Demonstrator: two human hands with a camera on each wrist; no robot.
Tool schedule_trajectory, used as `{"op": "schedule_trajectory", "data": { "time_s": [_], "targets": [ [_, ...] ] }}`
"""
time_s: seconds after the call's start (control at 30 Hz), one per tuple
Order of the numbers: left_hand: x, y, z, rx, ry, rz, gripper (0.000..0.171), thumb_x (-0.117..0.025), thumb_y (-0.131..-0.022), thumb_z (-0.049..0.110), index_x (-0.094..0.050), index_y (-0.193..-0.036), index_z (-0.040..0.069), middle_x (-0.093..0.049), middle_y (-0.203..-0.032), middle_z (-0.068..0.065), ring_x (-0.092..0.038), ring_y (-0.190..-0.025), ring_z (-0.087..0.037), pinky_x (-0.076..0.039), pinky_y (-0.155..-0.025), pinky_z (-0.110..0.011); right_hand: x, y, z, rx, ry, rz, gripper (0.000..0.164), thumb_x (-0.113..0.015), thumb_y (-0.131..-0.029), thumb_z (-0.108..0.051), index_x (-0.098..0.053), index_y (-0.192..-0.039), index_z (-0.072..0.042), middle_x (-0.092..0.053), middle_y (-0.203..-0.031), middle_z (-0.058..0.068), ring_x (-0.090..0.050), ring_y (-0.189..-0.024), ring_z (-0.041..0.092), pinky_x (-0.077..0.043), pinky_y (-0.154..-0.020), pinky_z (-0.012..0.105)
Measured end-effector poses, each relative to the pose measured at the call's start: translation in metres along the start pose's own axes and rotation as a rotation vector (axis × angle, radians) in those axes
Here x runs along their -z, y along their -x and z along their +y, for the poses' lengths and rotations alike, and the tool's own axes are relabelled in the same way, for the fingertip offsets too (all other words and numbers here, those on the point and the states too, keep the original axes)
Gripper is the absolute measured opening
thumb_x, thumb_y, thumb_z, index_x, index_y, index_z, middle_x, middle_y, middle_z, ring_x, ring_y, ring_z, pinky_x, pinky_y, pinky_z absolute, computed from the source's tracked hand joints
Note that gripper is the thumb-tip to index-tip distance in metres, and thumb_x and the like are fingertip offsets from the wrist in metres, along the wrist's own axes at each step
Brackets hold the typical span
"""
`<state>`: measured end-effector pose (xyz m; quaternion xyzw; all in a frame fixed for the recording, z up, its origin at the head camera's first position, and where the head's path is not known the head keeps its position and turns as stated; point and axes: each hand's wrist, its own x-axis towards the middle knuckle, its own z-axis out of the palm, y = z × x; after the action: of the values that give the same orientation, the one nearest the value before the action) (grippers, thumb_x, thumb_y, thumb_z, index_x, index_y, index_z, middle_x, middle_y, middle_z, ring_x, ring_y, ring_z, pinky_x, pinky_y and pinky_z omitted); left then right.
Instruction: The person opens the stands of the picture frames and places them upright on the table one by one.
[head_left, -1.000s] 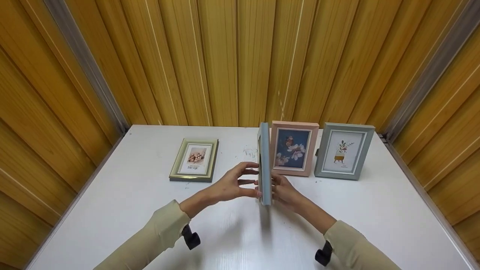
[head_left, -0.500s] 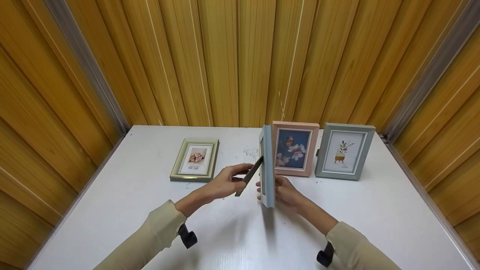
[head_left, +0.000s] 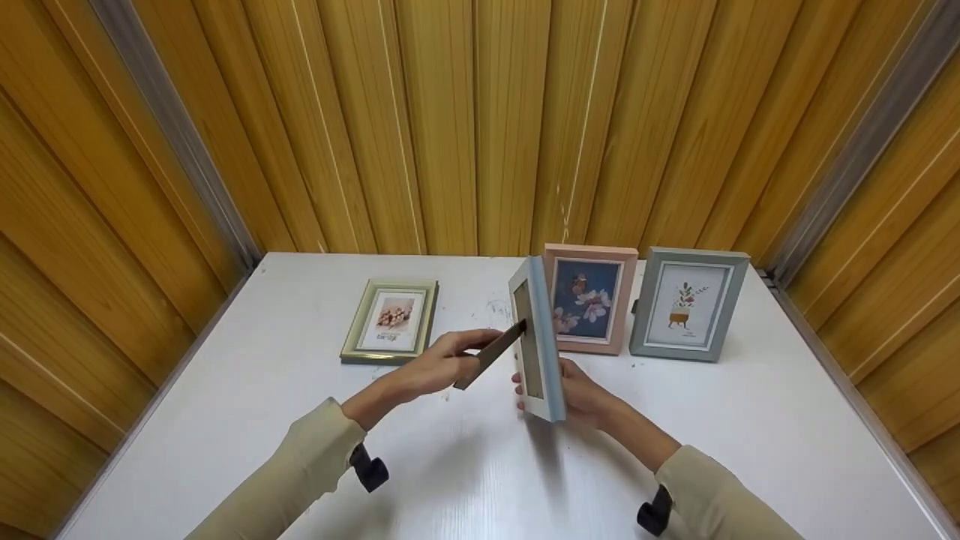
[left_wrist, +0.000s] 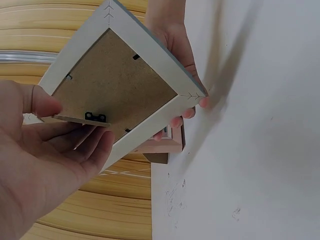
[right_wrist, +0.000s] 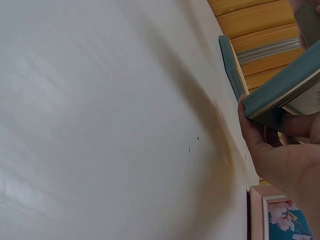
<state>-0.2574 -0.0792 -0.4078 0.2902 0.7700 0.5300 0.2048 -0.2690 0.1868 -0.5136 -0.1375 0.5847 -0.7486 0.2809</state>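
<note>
A light blue photo frame (head_left: 552,352) is held over the table, tilted, its back turned toward my left side. My right hand (head_left: 589,394) grips its lower edge, with the thumb on the picture side and fingertips showing at the back. My left hand (head_left: 424,375) pinches the frame's brown stand leg (head_left: 491,355) between thumb and fingers. This leg stands out from the backing board (left_wrist: 120,70) at a black hinge (left_wrist: 95,117). Small metal tabs sit round the board's edge in the left wrist view. Most of the picture side is hidden.
Right behind the held frame stands a pink photo frame (head_left: 591,298) with a blossom picture. A grey-green photo frame (head_left: 684,302) stands right of it. On the left, a green-gold photo frame (head_left: 390,319) lies face up on the white table (head_left: 300,315). Wood-patterned panels (head_left: 435,127) enclose the table.
My left hand has swung the stand leg out from the back and moved left and down. The light blue frame has turned and tipped, so its back shows more.
</note>
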Motion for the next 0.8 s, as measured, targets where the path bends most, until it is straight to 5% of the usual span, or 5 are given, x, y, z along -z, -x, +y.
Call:
{"op": "schedule_trajectory", "data": {
  "time_s": [0.13, 0.23, 0.37, 0.47, 0.8],
  "targets": [
    [-0.0022, 0.0000, -0.0004, 0.007, -0.015, 0.016, 0.060, -0.041, -0.092, 0.004, -0.045, -0.152, 0.005, -0.053, -0.145, -0.021, -0.060, -0.105, -0.027, -0.047, -0.081, -0.031, -0.0002, 0.0003, 0.0002, 0.006, 0.058, 0.039, 0.049, -0.051, -0.104, -0.006, -0.036, -0.149, 0.007, -0.067, -0.120, 0.009, -0.069, -0.108, 0.025, -0.057, -0.099, 0.048],
    [-0.0045, -0.0016, -0.0010, -0.032, -0.032, 0.049, 0.065, -0.042, -0.090, 0.001, -0.039, -0.155, 0.005, -0.048, -0.151, -0.022, -0.059, -0.122, -0.033, -0.052, -0.093, -0.038, -0.0015, -0.0009, 0.0003, 0.003, 0.072, 0.090, 0.054, -0.046, -0.099, 0.007, -0.035, -0.152, 0.005, -0.066, -0.127, 0.015, -0.070, -0.110, 0.025, -0.057, -0.099, 0.048],
    [-0.0065, -0.0061, 0.0004, -0.175, -0.050, 0.123, 0.065, -0.044, -0.091, -0.006, -0.037, -0.155, 0.001, -0.042, -0.158, -0.022, -0.044, -0.144, -0.039, -0.042, -0.116, -0.051, -0.0043, -0.0033, 0.0003, 0.004, 0.071, 0.134, 0.059, -0.044, -0.096, 0.011, -0.031, -0.154, 0.005, -0.065, -0.126, 0.010, -0.069, -0.106, 0.018, -0.059, -0.093, 0.039],
    [-0.0071, -0.0075, 0.0038, -0.251, -0.047, 0.190, 0.052, -0.047, -0.098, -0.004, -0.043, -0.150, -0.004, -0.046, -0.155, -0.024, -0.041, -0.146, -0.040, -0.035, -0.120, -0.055, -0.0060, -0.0049, 0.0003, 0.015, 0.081, 0.156, 0.055, -0.051, -0.101, 0.001, -0.032, -0.152, 0.006, -0.066, -0.118, -0.001, -0.066, -0.101, 0.012, -0.059, -0.087, 0.032],
    [-0.0063, -0.0045, 0.0039, -0.081, -0.017, 0.383, 0.043, -0.057, -0.104, 0.024, -0.055, -0.143, 0.006, -0.062, -0.135, -0.017, -0.059, -0.124, -0.030, -0.049, -0.108, -0.050, -0.0059, -0.0045, -0.0011, 0.036, 0.094, 0.287, 0.064, -0.058, -0.100, -0.002, -0.025, -0.154, 0.010, -0.061, -0.114, 0.000, -0.063, -0.094, 0.007, -0.059, -0.079, 0.028]
  ]
}}
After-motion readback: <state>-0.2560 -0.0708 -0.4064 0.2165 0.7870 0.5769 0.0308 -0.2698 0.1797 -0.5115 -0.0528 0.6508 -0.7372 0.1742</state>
